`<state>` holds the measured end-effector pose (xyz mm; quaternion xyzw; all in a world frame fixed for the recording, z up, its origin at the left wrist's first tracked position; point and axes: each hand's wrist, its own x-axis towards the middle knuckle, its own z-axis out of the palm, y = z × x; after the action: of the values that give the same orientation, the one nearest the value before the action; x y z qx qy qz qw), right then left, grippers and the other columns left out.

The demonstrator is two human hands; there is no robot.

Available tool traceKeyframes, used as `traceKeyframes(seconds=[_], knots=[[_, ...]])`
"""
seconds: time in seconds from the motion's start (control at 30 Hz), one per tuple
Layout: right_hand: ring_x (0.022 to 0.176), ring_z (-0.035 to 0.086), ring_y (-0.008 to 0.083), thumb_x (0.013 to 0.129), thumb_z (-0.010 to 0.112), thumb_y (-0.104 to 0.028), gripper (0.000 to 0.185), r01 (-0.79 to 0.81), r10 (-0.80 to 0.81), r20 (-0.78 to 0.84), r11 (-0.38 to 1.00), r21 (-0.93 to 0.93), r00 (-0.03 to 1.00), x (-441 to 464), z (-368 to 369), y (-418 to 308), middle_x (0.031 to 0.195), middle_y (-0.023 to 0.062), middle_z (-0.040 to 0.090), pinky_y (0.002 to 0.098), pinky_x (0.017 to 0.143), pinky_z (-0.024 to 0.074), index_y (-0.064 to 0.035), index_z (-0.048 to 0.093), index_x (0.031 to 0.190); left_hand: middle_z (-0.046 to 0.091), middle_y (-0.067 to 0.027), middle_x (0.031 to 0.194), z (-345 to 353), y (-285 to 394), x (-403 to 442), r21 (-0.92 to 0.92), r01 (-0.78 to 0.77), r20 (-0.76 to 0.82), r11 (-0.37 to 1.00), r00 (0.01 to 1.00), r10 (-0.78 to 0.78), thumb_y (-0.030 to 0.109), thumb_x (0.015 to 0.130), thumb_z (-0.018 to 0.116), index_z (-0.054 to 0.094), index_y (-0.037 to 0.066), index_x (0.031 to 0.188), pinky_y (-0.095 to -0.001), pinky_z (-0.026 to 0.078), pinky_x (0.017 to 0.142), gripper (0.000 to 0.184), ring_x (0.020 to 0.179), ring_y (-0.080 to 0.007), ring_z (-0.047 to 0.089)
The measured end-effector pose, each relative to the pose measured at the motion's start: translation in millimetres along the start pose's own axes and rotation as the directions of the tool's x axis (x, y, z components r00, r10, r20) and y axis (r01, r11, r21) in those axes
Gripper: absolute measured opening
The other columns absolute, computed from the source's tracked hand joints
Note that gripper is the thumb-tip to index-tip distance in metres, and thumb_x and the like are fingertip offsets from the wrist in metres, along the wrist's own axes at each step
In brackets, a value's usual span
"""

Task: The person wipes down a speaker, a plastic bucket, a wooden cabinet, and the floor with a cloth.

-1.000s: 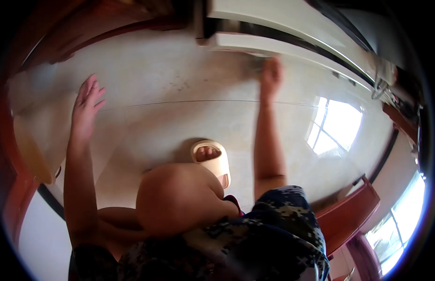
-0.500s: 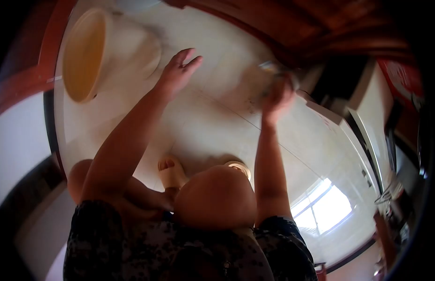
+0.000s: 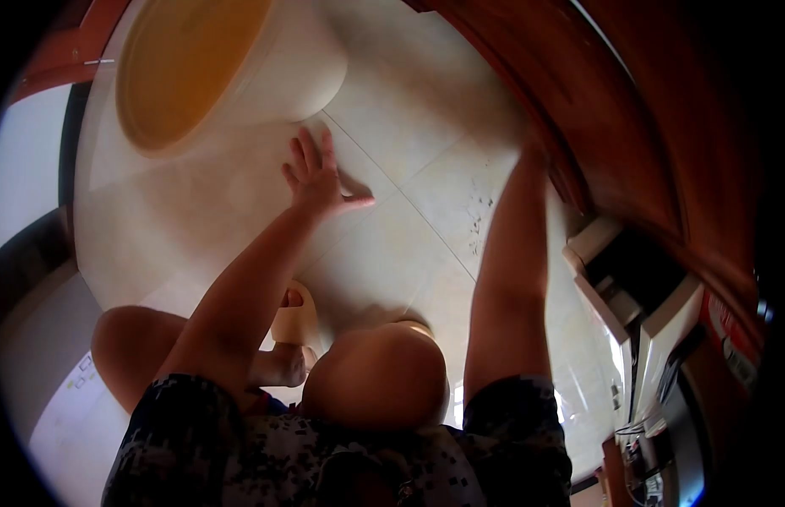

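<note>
My left hand (image 3: 316,182) is open, fingers spread, over the pale tiled floor (image 3: 384,245). Just beyond its fingertips stands a large whitish tub (image 3: 295,72) with a yellow-orange inside (image 3: 190,59). My right arm stretches forward to the dark red wooden furniture (image 3: 612,127). The right hand (image 3: 534,150) is at the shadowed lower edge of that furniture; its fingers, and anything in them, are hidden. Small dark specks (image 3: 477,220) lie on the tiles left of my right forearm.
A whitish box-like item with a dark opening (image 3: 633,270) stands on the right by the furniture. Cables and small items (image 3: 642,456) are at the lower right. My knee (image 3: 376,376) and a sandalled foot (image 3: 293,321) are below the hands.
My right hand, earlier above the floor with a blurred object, has moved forward to the furniture's edge. My left hand has spread its fingers. The view has shifted, bringing the tub closer.
</note>
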<state>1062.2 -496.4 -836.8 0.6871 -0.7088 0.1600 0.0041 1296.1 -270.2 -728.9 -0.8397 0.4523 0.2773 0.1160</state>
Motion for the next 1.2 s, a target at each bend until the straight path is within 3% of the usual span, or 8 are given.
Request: traceKeyframes(seconds=[0.27,0.47,0.53,0.63,0.77,0.93,1.07,1.2], knots=[[0.099,0.054,0.0311,0.075,0.056,-0.006,0.042,0.348,-0.372,0.147,0.922,0.17,0.916,61,16,-46,0.11,0.0154,0.055,0.0425,0.085,0.0418,-0.0101,0.051,0.117,-0.019,-0.0256,0.142,-7,5,3,-0.082,0.026,0.103,0.996,0.995,-0.017,0.062,0.049,0.075,-0.015,0.009,0.139,-0.0627,-0.001,0.101,0.138,0.131,-0.0431,-0.017],[0.105,0.053,0.0266,0.072,0.058,0.0,0.042,0.678,-0.827,0.019,0.474,0.562,0.562,-26,-74,-86,0.111,0.01,0.056,0.0403,0.093,0.0396,-0.0151,0.058,0.111,-0.019,-0.026,0.142,-12,3,3,-0.117,0.019,0.104,0.993,0.995,-0.007,0.061,0.048,0.076,-0.011,0.01,0.14,-0.0636,0.0,0.1,0.137,0.131,-0.0444,-0.017],[0.107,0.052,0.0255,0.077,0.056,-0.004,0.031,0.653,-0.735,-0.103,0.517,0.553,0.67,-30,-72,-62,0.112,0.0096,0.057,0.0393,0.09,0.0401,-0.0078,0.059,0.108,-0.019,-0.0276,0.141,-12,4,7,-0.156,0.01,0.101,0.988,0.995,0.006,0.057,0.048,0.078,-0.013,0.01,0.139,-0.0651,0.001,0.099,0.138,0.13,-0.0451,-0.018],[0.108,0.051,0.0253,0.077,0.056,-0.004,0.031,0.407,-0.403,-0.101,0.816,0.409,0.91,7,-38,-24,0.113,0.0092,0.056,0.0395,0.092,0.039,-0.0081,0.059,0.107,-0.019,-0.0291,0.14,-5,-3,2,-0.174,-0.023,0.044,0.984,0.999,0.031,0.056,0.047,0.079,-0.013,0.01,0.139,-0.0671,0.002,0.097,0.139,0.129,-0.0469,-0.017],[0.109,0.05,0.0251,0.077,0.057,-0.005,0.031,0.34,-0.34,-0.011,0.938,0.069,0.94,63,24,-8,0.115,0.0085,0.054,0.0397,0.094,0.0376,-0.0084,0.059,0.107,-0.018,-0.0309,0.14,3,-3,3,-0.169,-0.056,-0.001,0.984,0.998,0.057,0.056,0.046,0.079,-0.013,0.009,0.139,-0.0692,0.003,0.096,0.139,0.129,-0.0502,-0.014],[0.11,0.049,0.0249,0.077,0.057,-0.006,0.03,0.339,-0.347,0.128,0.937,0.081,0.929,104,54,-39,0.118,0.0077,0.053,0.04,0.097,0.0358,-0.0088,0.06,0.107,-0.015,-0.0318,0.14,13,-10,6,-0.231,-0.096,-0.056,0.968,0.995,0.086,0.057,0.044,0.079,-0.012,0.01,0.14,-0.0696,0.004,0.095,0.141,0.129,-0.0512,-0.012],[0.111,0.048,0.0247,0.077,0.058,-0.006,0.03,0.528,-0.565,0.116,0.813,0.243,0.817,96,36,-89,0.12,0.0071,0.051,0.0402,0.099,0.0344,-0.0092,0.06,0.106,-0.015,-0.0303,0.14,15,-8,5,-0.221,-0.096,-0.06,0.971,0.995,0.084,0.057,0.043,0.08,-0.012,0.01,0.14,-0.0691,0.004,0.096,0.141,0.129,-0.0504,-0.013],[0.112,0.047,0.0246,0.077,0.058,-0.007,0.03,0.715,-0.865,-0.033,0.391,0.58,0.5,11,-41,-120,0.122,0.0065,0.05,0.0405,0.101,0.033,-0.0095,0.06,0.106,-0.015,-0.0289,0.141,6,-5,4,-0.232,-0.057,0.024,0.971,0.998,0.064,0.056,0.044,0.08,-0.011,0.01,0.14,-0.0683,0.005,0.097,0.14,0.129,-0.0493,-0.012]])
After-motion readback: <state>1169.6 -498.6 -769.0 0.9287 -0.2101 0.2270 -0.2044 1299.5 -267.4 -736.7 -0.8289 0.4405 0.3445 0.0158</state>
